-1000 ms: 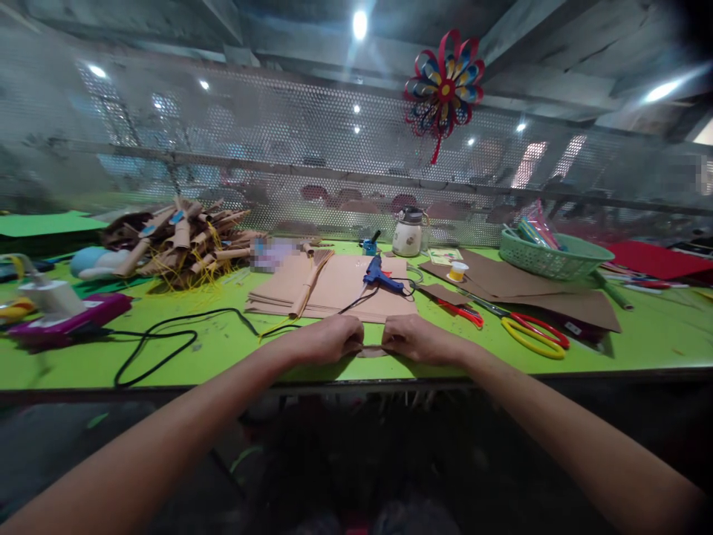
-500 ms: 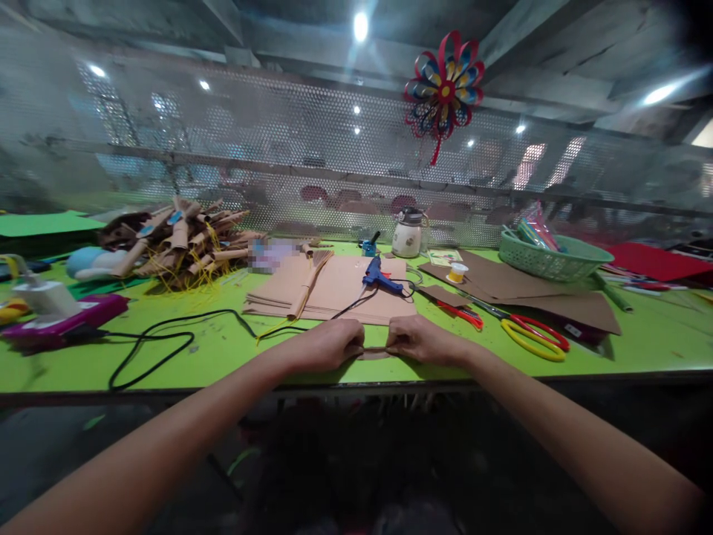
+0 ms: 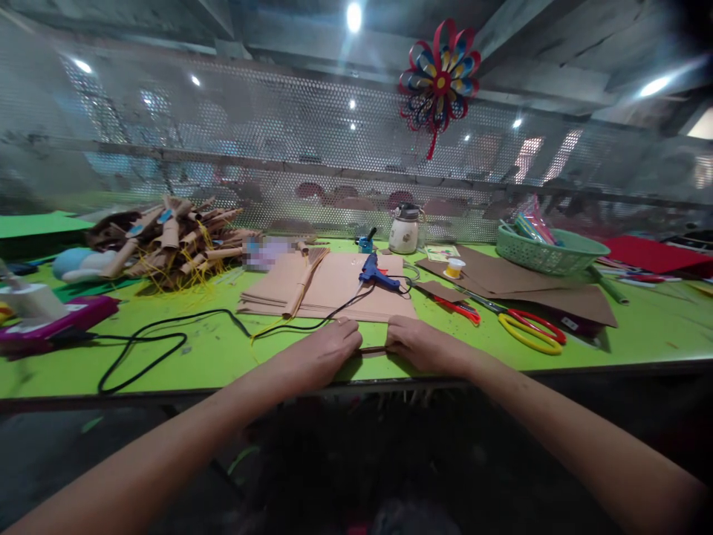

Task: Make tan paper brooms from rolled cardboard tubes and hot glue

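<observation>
Near the table's front edge, a narrow strip of brown paper (image 3: 373, 350) spans the gap between my hands. My left hand (image 3: 336, 345) is closed on its left end, and my right hand (image 3: 419, 345) is closed on the other end. Most of the strip is hidden under the fingers. Just beyond lies a stack of brown paper sheets (image 3: 334, 286). A blue glue gun (image 3: 379, 273) rests on that stack, its black cord running left. Left of the gun, a rolled brown paper piece with a fringed end (image 3: 305, 284) lies across the sheets.
Scissors with red and yellow handles (image 3: 532, 332) lie to the right, beside more brown sheets (image 3: 490, 271) and a green basket (image 3: 549, 249). A heap of paper rolls (image 3: 172, 241) and a purple power strip (image 3: 61, 323) are at left. A white jug (image 3: 403, 232) stands behind.
The strip between my hands now looks thinner, and the fingers lie flatter over its ends. The whole view has shifted slightly; the other things keep their places.
</observation>
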`<state>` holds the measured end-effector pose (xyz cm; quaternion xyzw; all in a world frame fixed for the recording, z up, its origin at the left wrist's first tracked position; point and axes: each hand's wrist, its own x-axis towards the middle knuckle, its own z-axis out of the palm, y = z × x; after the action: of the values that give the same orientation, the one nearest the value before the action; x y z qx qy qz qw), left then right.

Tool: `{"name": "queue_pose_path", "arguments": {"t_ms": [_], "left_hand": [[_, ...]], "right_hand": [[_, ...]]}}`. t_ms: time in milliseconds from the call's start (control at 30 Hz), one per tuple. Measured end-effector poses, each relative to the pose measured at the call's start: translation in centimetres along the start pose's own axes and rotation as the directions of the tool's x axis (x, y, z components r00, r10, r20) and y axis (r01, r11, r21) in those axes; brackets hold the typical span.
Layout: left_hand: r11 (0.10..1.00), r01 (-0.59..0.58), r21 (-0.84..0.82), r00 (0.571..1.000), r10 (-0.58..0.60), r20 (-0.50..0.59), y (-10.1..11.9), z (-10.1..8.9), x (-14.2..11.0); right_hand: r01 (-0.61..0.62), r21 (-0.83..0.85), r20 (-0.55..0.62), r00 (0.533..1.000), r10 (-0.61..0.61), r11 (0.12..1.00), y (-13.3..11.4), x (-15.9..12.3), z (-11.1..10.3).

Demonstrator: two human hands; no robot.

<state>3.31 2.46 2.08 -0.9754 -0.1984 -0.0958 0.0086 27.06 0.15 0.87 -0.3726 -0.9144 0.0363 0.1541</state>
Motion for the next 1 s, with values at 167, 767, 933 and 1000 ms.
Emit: {"name": "queue_pose_path", "arguments": {"t_ms": [167, 767, 933, 1000], "left_hand": [[1.0, -0.01, -0.007, 0.999, 0.011, 0.032, 0.0, -0.5, -0.1], [0.991, -0.058, 0.121, 0.998, 0.055, 0.031, 1.4, -1.4, -0.7], [0.992, -0.073, 0.106, 0.997, 0.071, 0.022, 1.0, -1.4, -1.0], [0.992, -0.08, 0.099, 0.997, 0.078, 0.023, 0.8, -1.4, -1.2]], "right_hand": [[0.034, -0.063, 0.012, 0.999, -0.034, 0.997, 0.1, -0.3, 0.2], [0.136, -0.243, 0.083, 0.989, -0.119, 0.96, -0.9, -0.9, -0.9], [0.157, -0.268, 0.104, 0.986, -0.133, 0.951, -1.0, -0.9, -1.0], [0.172, -0.289, 0.128, 0.982, -0.14, 0.942, -1.1, -0.9, -1.1]]}}
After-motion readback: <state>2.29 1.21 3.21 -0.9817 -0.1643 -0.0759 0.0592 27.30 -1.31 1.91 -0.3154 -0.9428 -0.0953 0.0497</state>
